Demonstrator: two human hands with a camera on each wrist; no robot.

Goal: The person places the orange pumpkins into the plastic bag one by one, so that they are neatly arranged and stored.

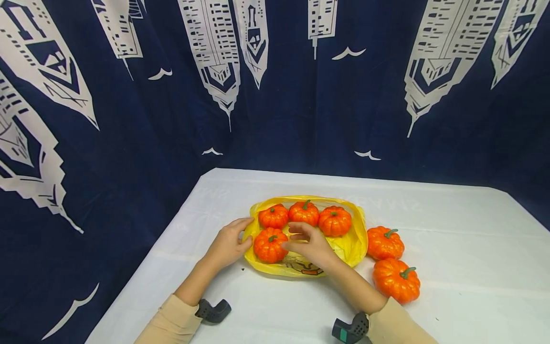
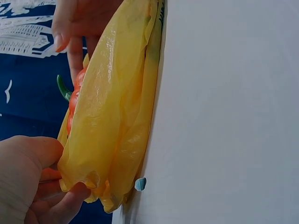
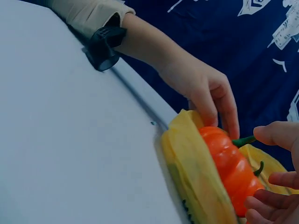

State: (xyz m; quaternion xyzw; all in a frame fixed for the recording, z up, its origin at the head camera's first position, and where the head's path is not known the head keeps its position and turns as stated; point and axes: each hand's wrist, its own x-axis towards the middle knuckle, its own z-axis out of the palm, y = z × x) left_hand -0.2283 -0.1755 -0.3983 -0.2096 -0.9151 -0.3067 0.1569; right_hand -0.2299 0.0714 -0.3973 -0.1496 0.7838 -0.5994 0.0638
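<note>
The left hand, its fingers relaxed and loosely bent, touched the left rim of the yellow bag, perhaps for steadying it. The front pumpkin sat inside, between both hands. The right hand was open beside this pumpkin, possibly to guide its position. Beyond this hand were three pumpkins; to its right, two other pumpkins rested on the counter.

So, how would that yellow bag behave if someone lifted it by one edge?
Probably floppy: the bag looks thin and creased. It would likely sag, since several pumpkins sit inside. Their rounded sides suggest they might roll toward the low end.
</note>
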